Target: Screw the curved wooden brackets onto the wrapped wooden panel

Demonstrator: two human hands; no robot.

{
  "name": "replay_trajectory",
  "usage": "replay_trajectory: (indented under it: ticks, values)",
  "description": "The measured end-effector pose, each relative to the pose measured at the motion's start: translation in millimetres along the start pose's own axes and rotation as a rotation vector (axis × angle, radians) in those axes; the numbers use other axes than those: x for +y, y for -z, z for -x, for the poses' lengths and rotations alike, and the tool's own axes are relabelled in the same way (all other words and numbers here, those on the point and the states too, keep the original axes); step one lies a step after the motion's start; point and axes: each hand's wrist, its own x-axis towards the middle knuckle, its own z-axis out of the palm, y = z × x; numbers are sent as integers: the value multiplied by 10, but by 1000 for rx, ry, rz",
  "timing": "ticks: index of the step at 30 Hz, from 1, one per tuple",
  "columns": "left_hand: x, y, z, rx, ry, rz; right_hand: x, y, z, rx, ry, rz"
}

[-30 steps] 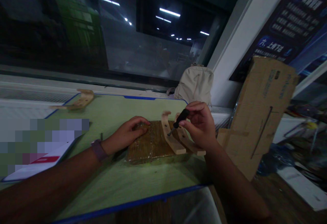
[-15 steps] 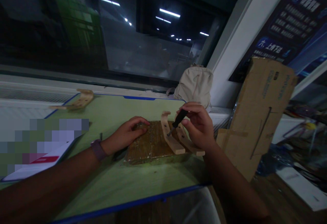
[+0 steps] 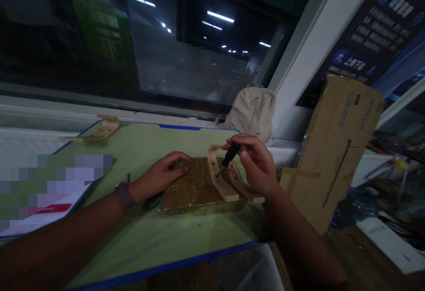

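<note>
fingers of the right hand (image 3: 254, 165) pinch a black-handled screwdriver (image 3: 226, 158), tip at one of two curved pale wooden pieces (image 3: 219, 176) standing on a wrapped brown board (image 3: 191, 189); left hand (image 3: 159, 176) presses flat there. blue poster (image 3: 365, 39) writing unreadable.

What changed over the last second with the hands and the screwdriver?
The right hand shifted slightly left with the screwdriver, keeping its grip, so the tip now sits at the nearer curved wooden piece. The left hand stayed flat on the wooden board; the board and both curved pieces did not move.
</note>
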Motion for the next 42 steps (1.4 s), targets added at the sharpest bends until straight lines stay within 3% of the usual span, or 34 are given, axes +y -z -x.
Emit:
replay_trajectory:
  ticks: [5,10,14,18,25,28,32,35,39,42]
  values:
    - [14,5,11,-10,16,1,16,-7,-8,9,-124,-91]
    - [15,-3,9,-11,33,16,49,71,-28,118,-82,61]
    - [5,-5,2,6,-6,4,12,46,-15,9,-14,175]
    - [7,-1,-2,12,-19,-3,6,23,-9,-22,-85,98]
    - [18,-15,-7,21,-4,9,89,125,17,106,-94,208]
    - [27,-21,-13,28,-8,7,48,125,28,-30,-53,250]
    - [62,-14,-10,11,-5,-10,-13,62,4,-182,-69,107]
    - [90,-7,1,4,-6,5,17,49,-19,-84,-84,78]
    - [99,-9,12,-2,17,27,73,94,-24,181,-76,249]
    - [88,-15,14,6,29,32,38,75,-14,185,-53,230]
